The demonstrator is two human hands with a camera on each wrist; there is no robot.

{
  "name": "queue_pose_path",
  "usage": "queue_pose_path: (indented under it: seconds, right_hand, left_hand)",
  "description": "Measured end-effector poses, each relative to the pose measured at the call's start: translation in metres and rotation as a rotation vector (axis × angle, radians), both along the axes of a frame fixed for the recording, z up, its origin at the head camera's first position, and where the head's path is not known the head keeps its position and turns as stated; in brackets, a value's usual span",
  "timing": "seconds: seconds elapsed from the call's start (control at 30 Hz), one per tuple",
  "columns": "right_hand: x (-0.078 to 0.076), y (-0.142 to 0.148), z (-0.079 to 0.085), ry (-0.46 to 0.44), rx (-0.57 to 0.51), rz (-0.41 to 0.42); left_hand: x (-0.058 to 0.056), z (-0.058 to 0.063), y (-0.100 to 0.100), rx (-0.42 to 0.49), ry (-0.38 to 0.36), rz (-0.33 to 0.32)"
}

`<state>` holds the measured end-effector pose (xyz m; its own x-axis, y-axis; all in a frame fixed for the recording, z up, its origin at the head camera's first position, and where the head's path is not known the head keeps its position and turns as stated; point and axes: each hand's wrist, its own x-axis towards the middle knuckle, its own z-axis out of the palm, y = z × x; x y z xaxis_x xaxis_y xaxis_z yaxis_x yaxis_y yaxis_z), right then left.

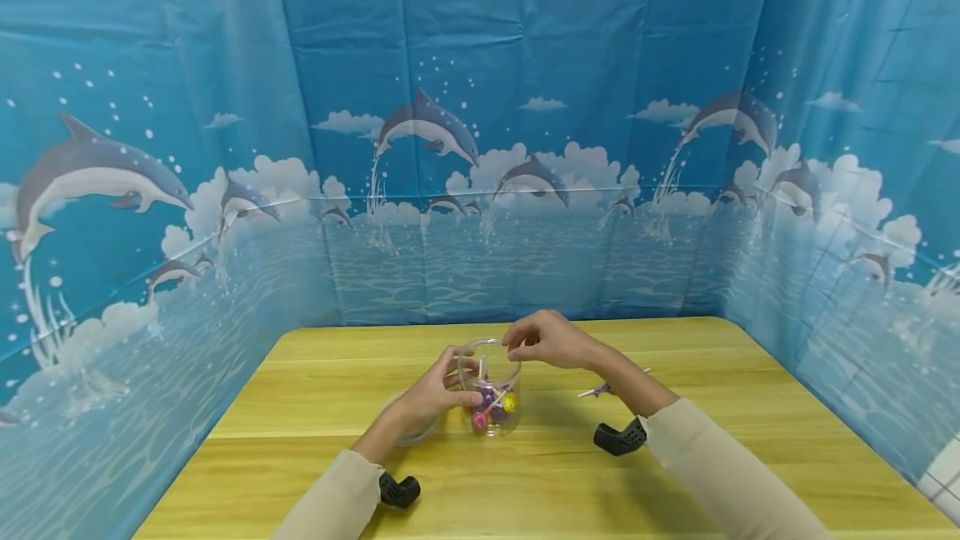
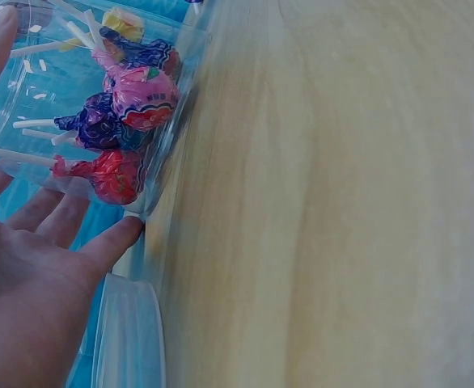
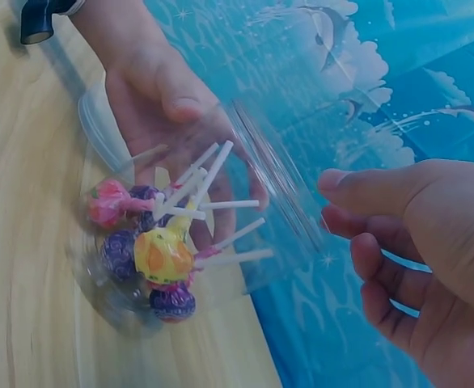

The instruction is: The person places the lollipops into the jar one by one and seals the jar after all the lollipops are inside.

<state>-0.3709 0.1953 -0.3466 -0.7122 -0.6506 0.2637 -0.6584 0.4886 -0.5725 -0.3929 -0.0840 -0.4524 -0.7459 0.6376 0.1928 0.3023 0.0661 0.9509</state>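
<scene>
A clear plastic jar (image 1: 491, 423) stands on the table, with several wrapped lollipops (image 1: 497, 403) in its lower part, their white sticks pointing mostly upward. My left hand (image 1: 437, 390) holds the jar from the left, thumb in front and fingers round the far side. In the right wrist view, a yellow lollipop (image 3: 164, 255) shows among purple and pink ones. My right hand (image 1: 551, 340) is at the right side of the jar's rim, its fingers loosely bent. Nothing shows between those fingers in the right wrist view (image 3: 415, 250).
A round clear lid (image 1: 418, 437) lies on the wooden table (image 1: 525, 490), left of the jar and partly behind my left hand. A purple lollipop (image 1: 600, 390) lies to the right, partly covered by my right forearm. A blue dolphin-print curtain (image 1: 480, 257) rises behind the table.
</scene>
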Motion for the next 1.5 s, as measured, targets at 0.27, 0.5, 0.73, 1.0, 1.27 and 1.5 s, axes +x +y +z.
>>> queue_pose_path:
  seconds: [0.27, 0.5, 0.73, 1.0, 1.27, 1.5]
  right_hand:
    - [0.001, 0.011, -0.001, -0.019, -0.024, -0.027]
    - [0.004, 0.028, 0.001, -0.017, -0.024, -0.062]
    - [0.007, 0.055, -0.001, -0.035, -0.031, -0.106]
    - [0.009, 0.091, -0.004, -0.071, -0.033, -0.169]
    - [0.001, 0.125, -0.015, -0.129, -0.055, -0.263]
    - [-0.003, 0.145, -0.022, -0.126, -0.053, -0.313]
  left_hand:
    - [0.001, -0.002, 0.000, 0.005, 0.007, -0.001]
    - [0.000, -0.001, 0.000, 0.009, 0.006, 0.002]
    - [0.000, 0.000, 0.000, 0.009, 0.012, -0.005]
    - [0.000, 0.000, -0.001, 0.011, 0.015, -0.002]
    - [0.001, -0.001, -0.002, 0.016, 0.011, 0.000]
    - [0.001, -0.001, -0.001, 0.017, 0.014, 0.005]
